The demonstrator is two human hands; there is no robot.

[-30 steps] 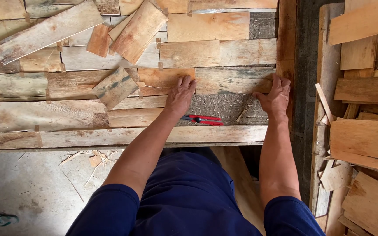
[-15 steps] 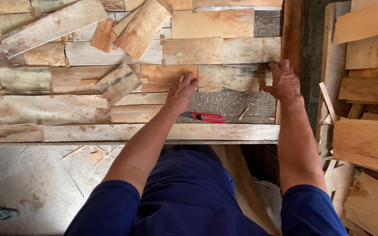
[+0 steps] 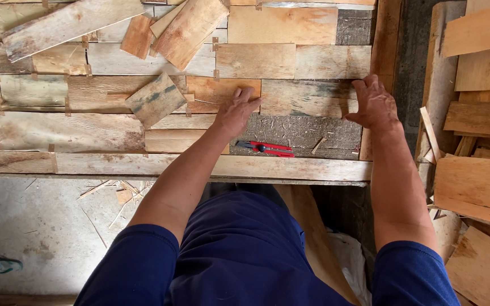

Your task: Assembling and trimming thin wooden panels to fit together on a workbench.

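A flat wooden panel (image 3: 307, 97) lies in a patchwork of wood veneer pieces on a framed board (image 3: 211, 167). My left hand (image 3: 236, 111) rests flat on the panel's left end, fingers spread. My right hand (image 3: 374, 103) presses on its right end, next to the frame's upright side rail (image 3: 382, 51). Just below the panel a strip of bare grey backing (image 3: 304, 133) shows. On that strip, close to my left wrist, lies a red cutter knife (image 3: 267, 148). Neither hand grips anything.
Loose veneer pieces (image 3: 191, 28) lie askew on top of the patchwork at upper left, one small one (image 3: 155, 100) left of my left hand. Stacks of wooden boards (image 3: 477, 141) fill the right side. Splinters (image 3: 112, 192) litter the concrete floor below the board.
My right hand has moved up and to the right along the panel's right end. My left hand has stayed on the left end. The view has shifted slightly.
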